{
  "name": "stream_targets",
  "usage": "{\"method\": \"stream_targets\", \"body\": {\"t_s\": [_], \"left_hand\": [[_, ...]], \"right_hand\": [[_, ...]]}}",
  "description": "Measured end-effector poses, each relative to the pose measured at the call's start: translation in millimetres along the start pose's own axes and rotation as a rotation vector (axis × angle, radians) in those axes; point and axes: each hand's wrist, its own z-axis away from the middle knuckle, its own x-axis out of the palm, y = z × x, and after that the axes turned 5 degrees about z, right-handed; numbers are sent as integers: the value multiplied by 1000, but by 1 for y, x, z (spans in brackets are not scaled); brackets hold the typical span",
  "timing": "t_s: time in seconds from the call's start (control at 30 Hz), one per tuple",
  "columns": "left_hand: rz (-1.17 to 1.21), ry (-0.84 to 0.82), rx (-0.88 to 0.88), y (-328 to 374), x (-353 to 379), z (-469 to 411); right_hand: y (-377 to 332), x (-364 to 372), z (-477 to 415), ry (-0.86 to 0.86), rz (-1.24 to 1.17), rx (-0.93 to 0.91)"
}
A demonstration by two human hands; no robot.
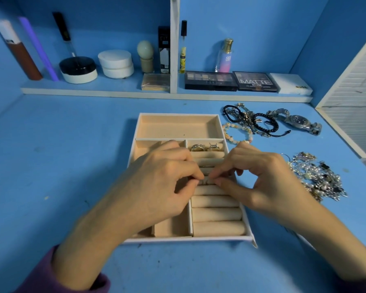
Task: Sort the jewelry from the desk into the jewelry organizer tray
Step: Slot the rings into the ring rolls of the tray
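Closest, left hand [163, 176]: fingertips curled, pinching a small silvery piece [206, 182] at the ring rolls [216, 214].
Right hand [260, 176]: thumb and forefinger pinched the same piece from the other side.
Piece: too small to tell what it was; it sat at a middle roll.
Tray [178, 115]: lay on the worktop [61, 155] under both hands, two rings [197, 147] in its far roll.
Bracelets [249, 121], watch [298, 121]: right of the tray's far end.
Chains [317, 178]: heaped nearer, right.
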Motion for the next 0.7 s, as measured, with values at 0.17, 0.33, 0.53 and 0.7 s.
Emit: {"method": "stream_targets", "body": {"t_s": [0.17, 0.33, 0.53, 0.7], "left_hand": [[-28, 25, -3, -1, 1, 0], [-21, 23, -12, -1, 1, -1], [-21, 34, -23, -2, 1, 0], [-47, 47, -54, -3, -1, 1]], "right_hand": [[2, 2, -1, -4, 24, -8], [1, 2, 0, -11, 28, 7], [1, 0, -1, -16, 59, -3], [1, -4, 1, -8, 57, 32]]}}
